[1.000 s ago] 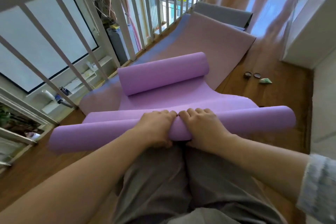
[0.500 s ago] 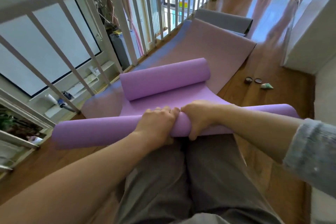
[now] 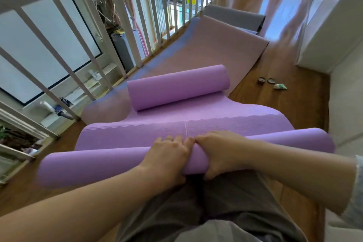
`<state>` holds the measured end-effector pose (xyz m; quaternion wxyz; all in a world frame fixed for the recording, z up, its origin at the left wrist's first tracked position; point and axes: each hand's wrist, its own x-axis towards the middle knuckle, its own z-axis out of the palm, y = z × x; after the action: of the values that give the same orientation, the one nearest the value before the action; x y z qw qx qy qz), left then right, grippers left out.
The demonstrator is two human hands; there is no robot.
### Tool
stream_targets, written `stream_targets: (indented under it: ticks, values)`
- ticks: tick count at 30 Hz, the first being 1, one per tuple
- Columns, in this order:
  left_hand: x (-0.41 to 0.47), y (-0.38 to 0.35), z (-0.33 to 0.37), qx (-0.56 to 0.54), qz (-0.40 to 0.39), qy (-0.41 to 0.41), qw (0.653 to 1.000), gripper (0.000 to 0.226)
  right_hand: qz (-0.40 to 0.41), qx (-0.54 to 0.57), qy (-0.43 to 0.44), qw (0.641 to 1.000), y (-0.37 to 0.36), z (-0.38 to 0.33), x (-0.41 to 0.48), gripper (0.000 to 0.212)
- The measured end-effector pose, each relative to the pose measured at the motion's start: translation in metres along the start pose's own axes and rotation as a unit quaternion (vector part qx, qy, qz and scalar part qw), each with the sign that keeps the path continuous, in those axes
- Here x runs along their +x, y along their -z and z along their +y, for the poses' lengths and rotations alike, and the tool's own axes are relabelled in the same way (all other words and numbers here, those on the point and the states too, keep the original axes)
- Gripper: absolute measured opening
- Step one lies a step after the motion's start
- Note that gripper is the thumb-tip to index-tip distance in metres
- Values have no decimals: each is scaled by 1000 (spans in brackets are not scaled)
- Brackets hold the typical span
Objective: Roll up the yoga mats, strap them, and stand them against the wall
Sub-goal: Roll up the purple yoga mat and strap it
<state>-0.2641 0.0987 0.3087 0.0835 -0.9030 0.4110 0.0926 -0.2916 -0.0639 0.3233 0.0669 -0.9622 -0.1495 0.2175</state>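
Side by side, the left hand (image 3: 167,156) and right hand (image 3: 222,153) clamp the near roll of the purple mat (image 3: 167,124) on the floor (image 3: 294,104). Its far end is rolled too, at 12 o'clock; a pink mat (image 3: 206,51) lies beyond.

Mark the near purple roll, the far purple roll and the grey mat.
near purple roll (image 3: 94,165): head view, its bare left stretch.
far purple roll (image 3: 176,86): head view, middle of its side.
grey mat (image 3: 233,16): head view, its top face.

Purple yoga mat (image 3: 137,133) partly rolled, both ends
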Motion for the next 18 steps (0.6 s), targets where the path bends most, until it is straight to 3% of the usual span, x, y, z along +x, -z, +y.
stream_targets:
  ticks: [6, 9, 11, 14, 18]
  values:
    - [13, 4, -18, -104, -63, -23, 992, 78, 115, -150, -24, 982, -23, -7, -16, 89]
    - [20, 8, -27, -142, -89, -26, 986, 76, 116, -103, -36, 987, -19, -6, -6, 65]
    - [18, 6, -25, -93, -58, -15, 994, 79, 102, -54, -28, 993, -12, -3, -1, 58]
    - [10, -4, -13, 5, 21, 8, 1000, 83, 62, -8, -20, 998, 1, 6, 6, 62]
    - [19, 0, -24, -59, 4, 4, 998, 80, 64, -12, -17, 998, 3, 9, 12, 66]
